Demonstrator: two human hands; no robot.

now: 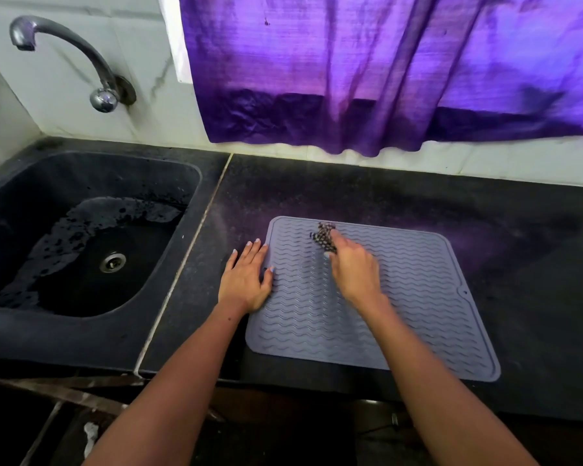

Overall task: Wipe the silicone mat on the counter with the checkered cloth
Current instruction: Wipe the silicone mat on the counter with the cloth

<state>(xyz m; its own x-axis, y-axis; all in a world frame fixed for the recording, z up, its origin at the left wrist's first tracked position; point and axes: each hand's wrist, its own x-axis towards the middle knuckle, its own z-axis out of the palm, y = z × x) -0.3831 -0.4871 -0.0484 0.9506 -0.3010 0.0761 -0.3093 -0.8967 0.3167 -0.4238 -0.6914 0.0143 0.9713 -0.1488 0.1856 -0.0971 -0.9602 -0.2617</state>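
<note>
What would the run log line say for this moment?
step: wiping | right hand: grips checkered cloth on silicone mat | left hand: flat on mat's left edge | counter

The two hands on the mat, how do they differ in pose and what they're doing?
The left hand lies flat with fingers straight, across the left edge of the silicone mat; the right hand is curled, gripping the bunched checkered cloth. The left hand holds nothing; the right hand presses the cloth near the mat's far edge. Both are bare and touch the mat.
</note>
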